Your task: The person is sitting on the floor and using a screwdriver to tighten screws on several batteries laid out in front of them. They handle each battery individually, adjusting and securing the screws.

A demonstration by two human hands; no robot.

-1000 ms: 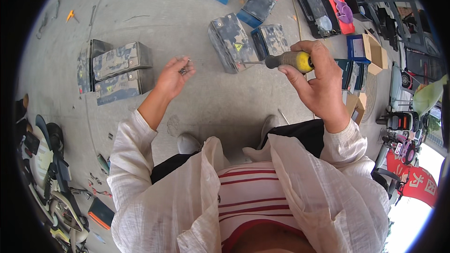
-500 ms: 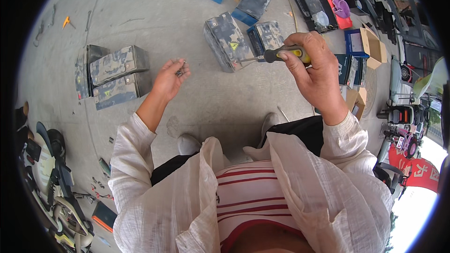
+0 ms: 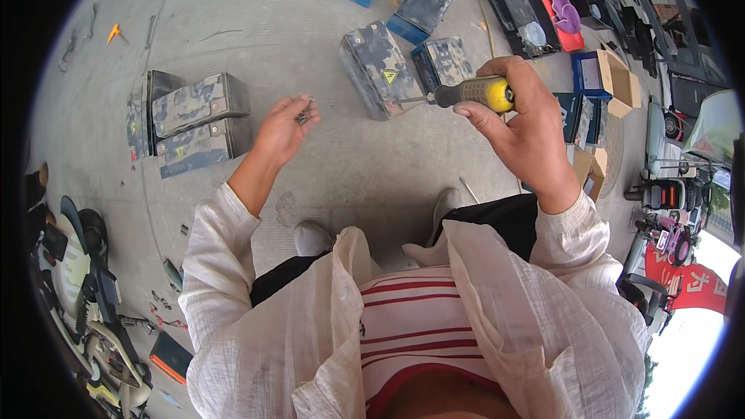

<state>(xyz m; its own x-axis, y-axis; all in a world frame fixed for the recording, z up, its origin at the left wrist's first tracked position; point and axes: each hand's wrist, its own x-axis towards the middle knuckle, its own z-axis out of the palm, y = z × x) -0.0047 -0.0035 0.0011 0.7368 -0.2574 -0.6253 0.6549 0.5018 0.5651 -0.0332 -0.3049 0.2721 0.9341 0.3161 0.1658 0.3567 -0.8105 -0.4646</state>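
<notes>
- The right hand (image 3: 535, 128) is closed around a yellow-and-dark screwdriver (image 3: 479, 95). Half a second ago the thumb lay across the handle; now it has slipped lower, along the underside, and more of the handle shows. How firmly it grips, I cannot tell.
- The screwdriver's shaft points left, to the near end of a camouflage-patterned box (image 3: 369, 62) with a yellow warning triangle. Whether the tip touches it is too small to tell.
- The left hand (image 3: 279, 133), palm up, stays curled around small metal pieces (image 3: 302, 118), well apart from the right hand.
- A second camouflage box (image 3: 448, 60) remains just beside the first, with two blue-sided boxes (image 3: 419, 14) beyond.
- To the left, three camouflage boxes (image 3: 190, 106) stay grouped on the concrete floor (image 3: 295, 39).
</notes>
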